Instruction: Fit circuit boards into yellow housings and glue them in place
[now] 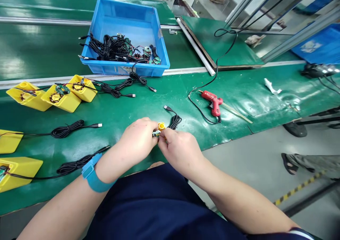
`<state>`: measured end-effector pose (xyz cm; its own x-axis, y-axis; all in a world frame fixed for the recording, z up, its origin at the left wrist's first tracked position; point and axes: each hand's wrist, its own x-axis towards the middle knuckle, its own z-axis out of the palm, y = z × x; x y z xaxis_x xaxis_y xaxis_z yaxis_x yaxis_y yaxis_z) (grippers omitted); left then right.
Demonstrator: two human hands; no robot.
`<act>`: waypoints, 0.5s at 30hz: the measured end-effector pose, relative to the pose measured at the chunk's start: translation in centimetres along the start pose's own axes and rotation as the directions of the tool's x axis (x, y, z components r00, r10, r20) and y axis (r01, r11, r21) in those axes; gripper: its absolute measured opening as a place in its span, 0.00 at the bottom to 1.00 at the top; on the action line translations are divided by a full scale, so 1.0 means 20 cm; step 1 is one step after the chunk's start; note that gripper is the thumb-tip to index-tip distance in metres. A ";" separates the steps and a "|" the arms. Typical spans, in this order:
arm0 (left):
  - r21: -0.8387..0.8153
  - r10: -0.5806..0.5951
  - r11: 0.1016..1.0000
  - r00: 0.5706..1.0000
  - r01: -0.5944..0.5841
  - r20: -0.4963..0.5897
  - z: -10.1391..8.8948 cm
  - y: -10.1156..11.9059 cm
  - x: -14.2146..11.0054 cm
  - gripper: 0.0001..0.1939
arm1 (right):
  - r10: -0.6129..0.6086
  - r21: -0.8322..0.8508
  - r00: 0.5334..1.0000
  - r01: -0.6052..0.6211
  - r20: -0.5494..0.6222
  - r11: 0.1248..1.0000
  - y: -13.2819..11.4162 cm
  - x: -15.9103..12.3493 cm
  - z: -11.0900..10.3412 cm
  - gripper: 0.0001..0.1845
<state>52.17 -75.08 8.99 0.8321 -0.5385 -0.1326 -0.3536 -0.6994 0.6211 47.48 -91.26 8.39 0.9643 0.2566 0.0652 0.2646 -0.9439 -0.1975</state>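
Close to the bench's front edge, my left hand (139,137) and my right hand (179,146) meet with bent fingers. Pinched between them is a small green circuit board (156,134), mostly hidden by the fingers. A small yellow part (161,126) with a round opening shows just above the fingertips. Behind my right hand lies a bundled black USB cable (174,120), its plug pointing away from me. Whether the cable joins the board is hidden. A blue band circles my left wrist.
A blue bin (127,68) holds boards and black cables. Yellow housings (70,103) with coils and cables stand left; more lie nearer. A red glue gun (214,102) with a glue stick lies right, its cord trailing. A person's feet (290,164) show on the floor.
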 end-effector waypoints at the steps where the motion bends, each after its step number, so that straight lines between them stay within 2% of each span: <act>1: 0.003 -0.008 1.000 1.000 0.008 0.007 0.00 0.00 0.00 0.03 | 0.008 -0.008 1.000 -0.008 -0.004 1.000 0.00 0.00 0.01 0.11; 4: -0.006 -0.015 1.000 1.000 0.015 0.011 -0.01 0.01 0.00 0.04 | 0.053 0.076 0.998 -0.051 -0.027 0.996 0.00 0.01 0.02 0.09; 6: -0.001 -0.007 1.000 1.000 0.007 0.011 -0.01 0.01 0.00 0.04 | 0.074 0.272 0.997 -0.068 -0.010 0.960 0.01 0.01 0.01 0.08; 7: 0.009 -0.007 1.000 1.000 0.006 0.011 -0.01 0.02 -0.01 0.03 | 0.077 0.404 0.997 -0.082 0.029 0.911 0.02 0.00 -0.01 0.07; 9: 0.038 -0.012 0.999 1.000 0.011 0.013 -0.01 0.02 -0.01 0.03 | 0.044 0.649 0.985 -0.143 0.166 0.748 0.05 -0.03 -0.06 0.06; 11: 0.051 -0.012 0.999 1.000 0.012 0.011 -0.01 0.02 -0.01 0.03 | -0.072 0.782 0.951 -0.203 0.302 0.589 0.10 -0.11 -0.13 0.09; 12: 0.048 -0.010 0.999 1.000 0.009 0.011 -0.01 0.02 -0.01 0.03 | -0.138 0.808 0.932 -0.211 0.336 0.550 0.14 -0.17 -0.16 0.13; 14: 0.037 -0.011 0.999 1.000 0.010 0.018 -0.01 0.01 -0.01 0.03 | -0.194 0.813 0.929 -0.159 0.315 0.560 0.25 -0.33 -0.24 0.23; 15: 0.034 -0.017 0.999 1.000 0.016 0.026 -0.01 0.01 0.00 0.03 | -0.137 0.790 0.956 -0.129 0.260 0.599 0.32 -0.43 -0.27 0.28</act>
<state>52.13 -75.09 9.28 0.8267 -0.5386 -0.1627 -0.3545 -0.7233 0.5926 40.89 -100.55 11.85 0.8886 0.4282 -0.1646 0.0429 -0.4346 -0.8996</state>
